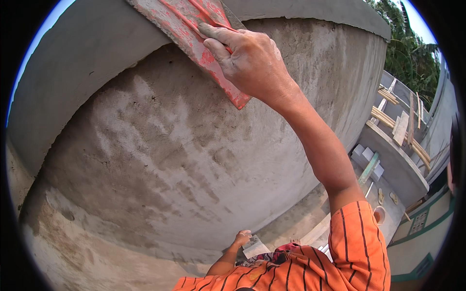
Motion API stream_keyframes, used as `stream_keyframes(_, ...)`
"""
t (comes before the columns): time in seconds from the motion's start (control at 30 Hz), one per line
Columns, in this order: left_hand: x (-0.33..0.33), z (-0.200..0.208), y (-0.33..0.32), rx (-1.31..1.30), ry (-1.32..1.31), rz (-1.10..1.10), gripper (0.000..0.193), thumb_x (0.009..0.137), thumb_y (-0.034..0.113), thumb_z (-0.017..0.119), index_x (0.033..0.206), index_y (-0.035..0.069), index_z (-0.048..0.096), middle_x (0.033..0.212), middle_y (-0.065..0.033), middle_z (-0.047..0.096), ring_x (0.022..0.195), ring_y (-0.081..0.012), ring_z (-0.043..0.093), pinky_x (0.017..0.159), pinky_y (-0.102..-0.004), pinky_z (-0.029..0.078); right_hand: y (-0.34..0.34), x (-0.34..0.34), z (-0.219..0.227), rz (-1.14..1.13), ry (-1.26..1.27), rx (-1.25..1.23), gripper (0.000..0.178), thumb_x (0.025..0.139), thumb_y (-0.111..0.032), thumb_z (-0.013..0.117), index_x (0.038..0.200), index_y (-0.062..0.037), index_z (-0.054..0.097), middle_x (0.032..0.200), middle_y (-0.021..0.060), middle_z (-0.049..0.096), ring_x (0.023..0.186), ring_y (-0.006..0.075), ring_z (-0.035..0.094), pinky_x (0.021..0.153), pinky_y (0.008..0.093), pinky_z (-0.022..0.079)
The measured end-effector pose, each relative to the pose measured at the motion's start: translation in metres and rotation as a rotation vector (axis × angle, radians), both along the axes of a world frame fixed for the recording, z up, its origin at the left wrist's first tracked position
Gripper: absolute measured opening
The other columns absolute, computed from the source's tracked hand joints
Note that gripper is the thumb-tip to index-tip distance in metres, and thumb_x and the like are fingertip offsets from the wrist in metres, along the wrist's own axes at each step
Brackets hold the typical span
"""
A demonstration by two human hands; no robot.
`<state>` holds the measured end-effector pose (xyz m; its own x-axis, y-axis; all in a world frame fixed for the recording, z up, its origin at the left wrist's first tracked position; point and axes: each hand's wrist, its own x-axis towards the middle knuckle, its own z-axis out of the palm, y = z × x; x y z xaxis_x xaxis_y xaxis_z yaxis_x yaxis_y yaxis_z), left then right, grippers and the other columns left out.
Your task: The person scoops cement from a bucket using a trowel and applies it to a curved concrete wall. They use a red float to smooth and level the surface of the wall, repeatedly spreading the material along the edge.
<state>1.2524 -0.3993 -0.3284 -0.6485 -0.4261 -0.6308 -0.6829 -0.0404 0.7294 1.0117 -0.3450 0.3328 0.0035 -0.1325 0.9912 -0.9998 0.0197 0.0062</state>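
My right hand (250,60) is raised high and grips a red plastic plastering float (194,34), smeared with grey mortar, pressed flat against a wet grey plastered wall (170,145). The float sits near the wall's upper part, under a smooth concrete ledge (87,53). Low by my waist, my left hand (242,238) holds a small steel trowel (256,247), its blade pointing right. Orange striped sleeves cover both upper arms.
The plaster shows patchy, uneven trowel marks. Far below at the right lie a concrete floor (388,213), grey blocks (367,157), a green level (369,169), timber planks (403,126), low walls and a round bowl (378,214). Trees stand beyond.
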Motion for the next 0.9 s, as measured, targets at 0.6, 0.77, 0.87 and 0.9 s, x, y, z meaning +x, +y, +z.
stream_keyframes(0.6, -0.031, -0.026, -0.015, -0.172, 0.062, -0.284, 0.046, 0.085, 0.019, 0.066, 0.129, 0.009, 0.058, 0.109, -0.0147, 0.07, 0.098, -0.02, 0.066, 0.084, -0.0304, 0.052, -0.001, 0.031, 0.055, 0.065, -0.039, 0.016, 0.024, 0.092, -0.019, 0.053, 0.091, -0.0036, 0.071, 0.061, 0.0172, 0.066, 0.052, 0.0281, 0.067, 0.044, 0.0395, 0.053)
stream_keyframes(0.77, -0.062, 0.021, -0.007, -0.01, 0.248, -0.134, 0.048, 0.086, 0.021, 0.064, 0.132, 0.011, 0.055, 0.113, -0.0136, 0.069, 0.104, -0.0238, 0.065, 0.093, -0.0334, 0.048, -0.005, 0.019, 0.009, -0.043, 0.107, 0.004, 0.029, 0.096, -0.029, 0.053, 0.103, -0.0104, 0.073, 0.071, 0.0175, 0.069, 0.066, 0.0307, 0.07, 0.059, 0.0386, 0.057)
stream_keyframes(0.87, -0.047, 0.03, -0.01, -0.148, 0.18, -0.149, 0.047, 0.087, 0.019, 0.062, 0.132, 0.01, 0.055, 0.116, -0.0127, 0.068, 0.104, -0.0224, 0.065, 0.091, -0.0336, 0.049, 0.016, -0.011, 0.055, 0.16, -0.236, 0.083, 0.033, 0.096, -0.027, 0.055, 0.118, -0.0056, 0.066, 0.091, 0.0175, 0.07, 0.079, 0.0295, 0.068, 0.072, 0.037, 0.055)
stream_keyframes(0.9, -0.055, 0.041, -0.006, -0.163, 0.174, -0.268, 0.046, 0.088, 0.018, 0.062, 0.133, 0.01, 0.054, 0.115, -0.0119, 0.068, 0.103, -0.0214, 0.064, 0.09, -0.0335, 0.05, 0.018, 0.001, 0.077, 0.231, -0.246, 0.109, 0.035, 0.097, -0.025, 0.05, 0.119, 0.0001, 0.063, 0.102, 0.0208, 0.068, 0.092, 0.0307, 0.067, 0.079, 0.038, 0.053)
